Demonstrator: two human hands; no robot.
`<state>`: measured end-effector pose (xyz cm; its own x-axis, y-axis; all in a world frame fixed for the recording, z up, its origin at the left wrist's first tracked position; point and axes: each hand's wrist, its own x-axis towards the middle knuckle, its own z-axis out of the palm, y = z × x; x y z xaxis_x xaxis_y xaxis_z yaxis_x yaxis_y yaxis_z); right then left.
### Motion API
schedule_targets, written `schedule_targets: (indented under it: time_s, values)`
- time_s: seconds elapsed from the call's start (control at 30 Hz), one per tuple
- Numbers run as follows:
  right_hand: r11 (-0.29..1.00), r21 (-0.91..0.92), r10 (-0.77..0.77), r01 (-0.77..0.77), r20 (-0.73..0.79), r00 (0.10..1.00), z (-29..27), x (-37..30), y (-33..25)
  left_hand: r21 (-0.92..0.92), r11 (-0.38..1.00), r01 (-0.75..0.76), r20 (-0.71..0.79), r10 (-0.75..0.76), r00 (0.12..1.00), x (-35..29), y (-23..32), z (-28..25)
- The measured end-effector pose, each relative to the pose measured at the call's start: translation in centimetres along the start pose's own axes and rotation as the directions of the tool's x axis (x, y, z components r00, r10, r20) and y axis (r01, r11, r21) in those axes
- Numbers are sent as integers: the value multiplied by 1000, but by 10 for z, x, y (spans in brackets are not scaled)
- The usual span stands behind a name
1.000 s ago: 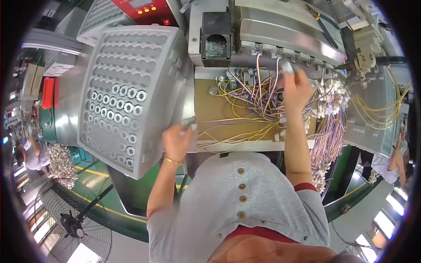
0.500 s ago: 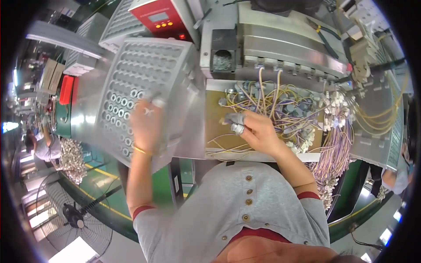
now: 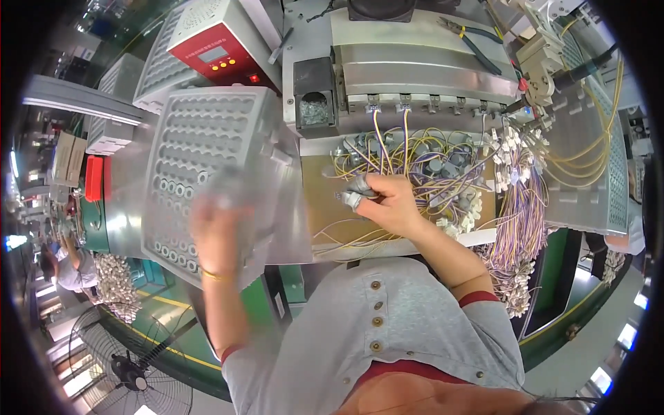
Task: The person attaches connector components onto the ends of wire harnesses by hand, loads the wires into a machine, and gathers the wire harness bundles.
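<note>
Because my L hand (image 3: 216, 232) is mostly a blur, I can't tell how wide its fingers are or if they've got hold of anything. They're over a light-grey moulded plastic tray (image 3: 221, 117) w/ rows of round pockets. Flat silver ring-shaped pcs (image 3: 179, 189) sit in it just L of those fingers, w/ a few more nearer me, L of the wrist.

Step-wise, prob. tray work: I'd judge my L fingers are at a ring or pocket, tho placing vs. picking I can't say. Next move, imo, calls for lining fingertips up w/ one pocket w/o knocking the rings alongside.

R hand (image 3: 395, 200) is well apart from L, thumb + index drawn close w/ only a narrow gap. Small grey-silver bits (image 3: 351, 199) show at both tips; can't tell if they're coverings or parts in my grip. Below those fingers is a flat tan board (image 3: 321, 214); just beyond + to their R, a purple-and-yellow wire tangle (image 3: 415, 162) w/ round grey parts. Two leads run up to a long silver metal fixture (image 3: 429, 72), farther out past my R fingertips.
</note>
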<state>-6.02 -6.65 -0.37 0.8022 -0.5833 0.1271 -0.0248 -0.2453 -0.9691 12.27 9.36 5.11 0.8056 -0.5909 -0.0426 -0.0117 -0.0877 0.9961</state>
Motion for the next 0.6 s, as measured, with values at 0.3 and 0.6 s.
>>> schedule_targets:
  time_s: [0.3,0.6]
  values:
    - [993,97,-64,63,0,998,3,-3,-6,-292,935,200,381,-78,921,-44,-38,68]
    - [997,38,-65,64,37,997,-5,-6,-4,-295,946,137,388,-13,922,-46,-35,70]
